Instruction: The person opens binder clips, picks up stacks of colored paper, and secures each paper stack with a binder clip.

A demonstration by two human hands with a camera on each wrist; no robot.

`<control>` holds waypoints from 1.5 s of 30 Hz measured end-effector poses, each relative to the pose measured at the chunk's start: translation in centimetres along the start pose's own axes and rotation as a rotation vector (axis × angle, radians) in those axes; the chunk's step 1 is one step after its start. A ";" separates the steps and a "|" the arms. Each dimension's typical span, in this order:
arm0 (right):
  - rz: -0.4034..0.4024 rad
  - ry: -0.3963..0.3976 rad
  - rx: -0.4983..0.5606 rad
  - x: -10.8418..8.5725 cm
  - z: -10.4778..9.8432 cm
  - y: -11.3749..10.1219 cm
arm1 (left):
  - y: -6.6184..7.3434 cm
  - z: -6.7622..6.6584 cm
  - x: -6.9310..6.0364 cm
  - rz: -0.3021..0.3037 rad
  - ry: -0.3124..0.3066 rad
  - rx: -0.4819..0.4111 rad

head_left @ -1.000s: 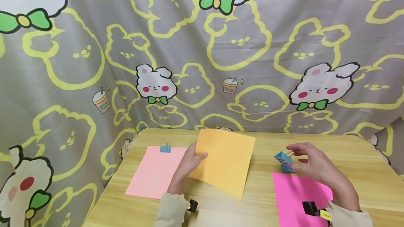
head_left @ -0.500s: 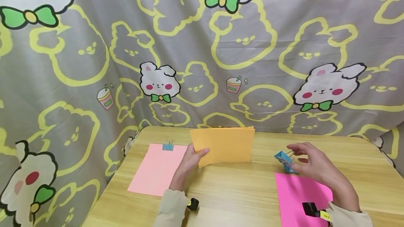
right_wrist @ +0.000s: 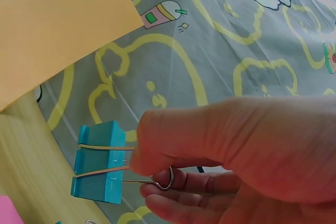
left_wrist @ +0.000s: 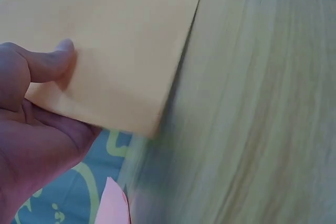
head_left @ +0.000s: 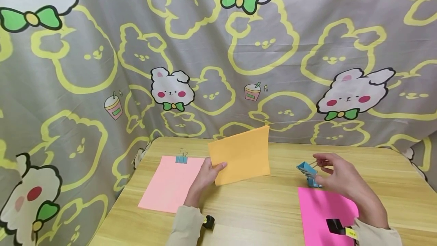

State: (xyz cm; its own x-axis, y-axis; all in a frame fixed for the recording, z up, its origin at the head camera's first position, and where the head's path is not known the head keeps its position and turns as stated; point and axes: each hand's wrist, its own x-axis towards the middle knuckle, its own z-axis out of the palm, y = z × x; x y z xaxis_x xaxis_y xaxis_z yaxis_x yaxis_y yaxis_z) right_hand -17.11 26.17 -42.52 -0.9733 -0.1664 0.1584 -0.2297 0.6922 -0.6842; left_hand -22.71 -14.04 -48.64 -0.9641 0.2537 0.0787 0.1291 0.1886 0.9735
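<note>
paper, orange, rectangular [head_left: 241, 156]: held tilted above the wood-grain surface [head_left: 252, 208]
left hand [head_left: 206, 172]: fingers clamped on the orange paper's left edge, thumb on its face
right hand [head_left: 336, 172]: fingers pinching blue metal binder clip [head_left: 306, 167] by its wire handles [right_wrist: 142, 182]
surface, right: magenta paper sheet [head_left: 326, 215], second blue clip [head_left: 314, 182] at far edge
surface, left: pale pink paper sheet [head_left: 170, 189], third blue clip [head_left: 181, 160] at far edge

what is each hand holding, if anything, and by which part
The left hand holds the orange paper by its left edge; the right hand pinches the blue binder clip by its wire handles.
</note>
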 end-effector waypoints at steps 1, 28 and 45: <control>0.008 -0.001 -0.001 0.0 -0.1 0.0 | 0.0 0.0 0.0 -0.001 -0.003 -0.009; 0.087 0.082 0.104 0.3 -0.4 -0.1 | -0.1 -0.1 -0.2 -0.076 -0.147 -0.134; 0.065 0.102 0.509 0.8 0.9 1.2 | 0.5 0.2 0.0 -0.038 -0.139 -0.215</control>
State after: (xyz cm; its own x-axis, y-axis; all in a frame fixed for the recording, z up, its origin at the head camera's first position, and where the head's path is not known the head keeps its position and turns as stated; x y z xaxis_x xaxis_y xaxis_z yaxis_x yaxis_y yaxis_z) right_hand -18.17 26.22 -43.80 -0.9868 -0.0478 0.1547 -0.1619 0.2654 -0.9504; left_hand -22.61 -13.73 -48.23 -0.9241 0.3812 0.0255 0.0269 -0.0015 0.9996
